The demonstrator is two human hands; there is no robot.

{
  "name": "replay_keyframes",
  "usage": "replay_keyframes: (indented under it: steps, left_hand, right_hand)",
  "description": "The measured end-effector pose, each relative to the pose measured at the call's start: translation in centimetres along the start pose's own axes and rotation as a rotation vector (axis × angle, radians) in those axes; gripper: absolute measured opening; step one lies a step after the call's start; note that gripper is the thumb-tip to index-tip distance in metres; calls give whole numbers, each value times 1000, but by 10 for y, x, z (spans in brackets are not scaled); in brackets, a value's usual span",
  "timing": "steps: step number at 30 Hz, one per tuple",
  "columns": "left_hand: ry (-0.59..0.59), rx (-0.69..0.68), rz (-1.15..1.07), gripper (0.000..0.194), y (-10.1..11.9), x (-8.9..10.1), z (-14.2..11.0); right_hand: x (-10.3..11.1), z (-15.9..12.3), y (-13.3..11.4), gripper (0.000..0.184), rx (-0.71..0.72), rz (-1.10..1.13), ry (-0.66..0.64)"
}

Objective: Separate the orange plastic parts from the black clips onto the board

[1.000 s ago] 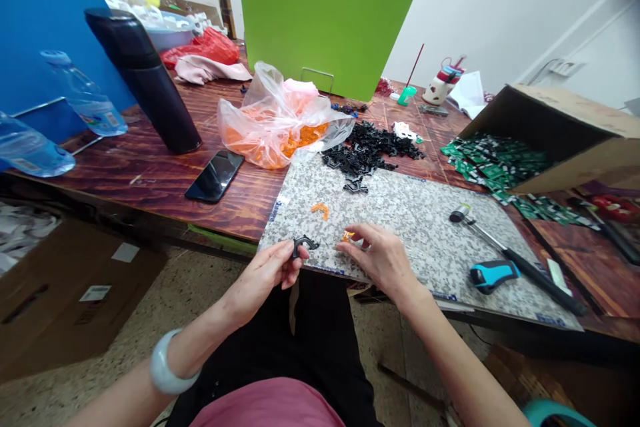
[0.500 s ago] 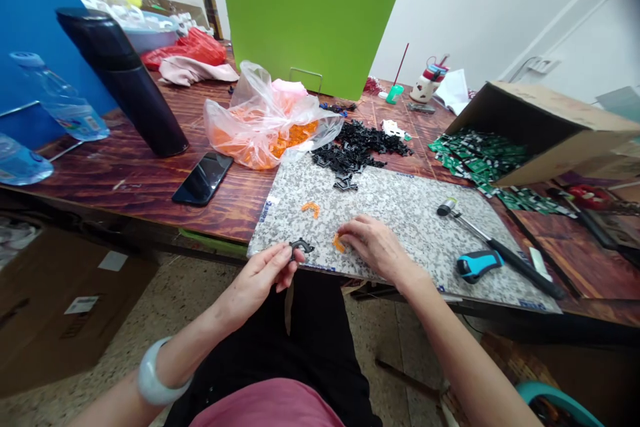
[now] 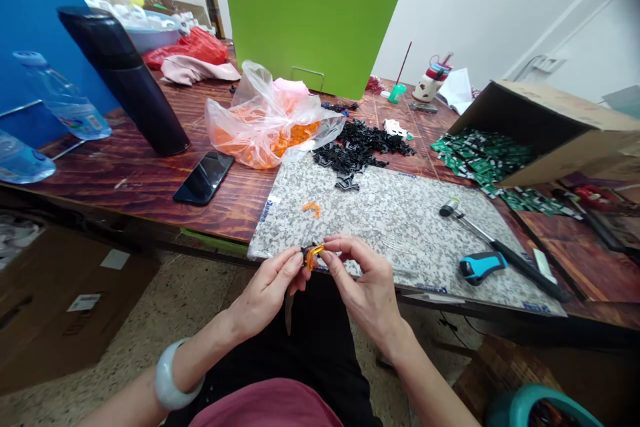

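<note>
Currently, my left hand (image 3: 267,297) pinches a curved black plastic clip (image 3: 306,251) between thumb and fingertips, while my right hand (image 3: 363,287) pinches an orange plastic piece (image 3: 313,257) the same way. Both hands are curled and close together, and the two parts touch between them; whether they are joined cannot be determined. The orange piece's long axis runs roughly upright in the view, tilted slightly, with its lower end toward my body. A pale bangle (image 3: 175,375) encircles my left wrist.

Both hands are held just over the near edge of a speckled granite-pattern board (image 3: 400,227). A second orange piece (image 3: 311,209) lies on the board ahead of them. Farther right on the board, well apart from my right hand, lie a black-handled metal tool (image 3: 505,250) and a blue-and-black grip (image 3: 477,267). Beyond the board's far edge is a heap of black plastic clips (image 3: 355,150). A plastic bag of orange parts (image 3: 265,123) sits on the wooden table (image 3: 120,193) beside a smartphone (image 3: 203,177). Printed green cards (image 3: 480,160) spill from a tipped cardboard box (image 3: 550,127). The water bottle (image 3: 63,97) label is too small to read.
</note>
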State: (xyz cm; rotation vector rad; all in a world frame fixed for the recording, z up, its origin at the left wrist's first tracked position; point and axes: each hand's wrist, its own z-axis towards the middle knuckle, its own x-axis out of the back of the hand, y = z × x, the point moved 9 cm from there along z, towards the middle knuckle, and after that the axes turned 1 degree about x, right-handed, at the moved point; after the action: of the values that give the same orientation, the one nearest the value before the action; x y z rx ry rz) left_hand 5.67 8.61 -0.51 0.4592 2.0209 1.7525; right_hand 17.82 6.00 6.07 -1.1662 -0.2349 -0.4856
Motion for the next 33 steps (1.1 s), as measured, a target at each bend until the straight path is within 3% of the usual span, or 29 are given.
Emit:
replay_keyframes:
  steps: [23,33]
  left_hand:
    - [-142,-36,141,29,2,-7,-13]
    - [-33,-148,372,25,12,-10,-20]
  right_hand:
    - [-5,-15,-1,10,-2,42,-11]
    - [-5,-23,-7,12,48,15,64]
